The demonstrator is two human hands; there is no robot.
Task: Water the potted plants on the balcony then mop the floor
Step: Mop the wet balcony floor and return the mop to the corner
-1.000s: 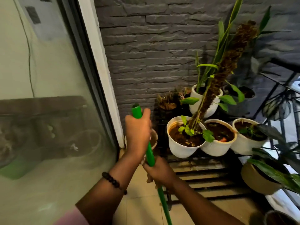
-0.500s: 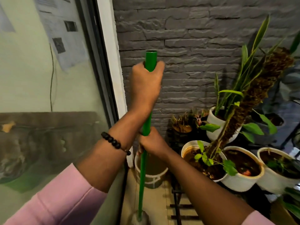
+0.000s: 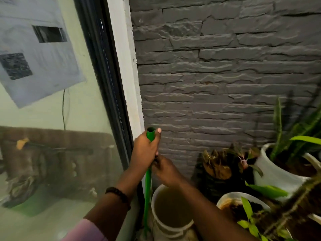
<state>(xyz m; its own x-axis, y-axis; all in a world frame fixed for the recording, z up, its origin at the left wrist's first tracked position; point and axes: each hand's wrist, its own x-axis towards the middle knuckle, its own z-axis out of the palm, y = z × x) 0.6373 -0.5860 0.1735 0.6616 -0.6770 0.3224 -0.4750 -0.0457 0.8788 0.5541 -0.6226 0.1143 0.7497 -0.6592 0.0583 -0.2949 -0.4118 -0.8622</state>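
Head view shows us both hands on the green mop handle (image 3: 148, 181), which stands nearly upright in the corner at about six o'clock, just beside the white bucket (image 3: 171, 228) — our left hand (image 3: 144, 151) wrapped round its top, fingers clamped on it, our right hand (image 3: 165, 169) gripping just below. We judge the step to be working the mop by the bucket; we should keep the handle steady — clear of the potted plants (image 3: 284, 164) at four o'clock.

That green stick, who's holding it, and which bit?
Both hands grip the green mop handle: the left hand near its top end, the right hand just below it.
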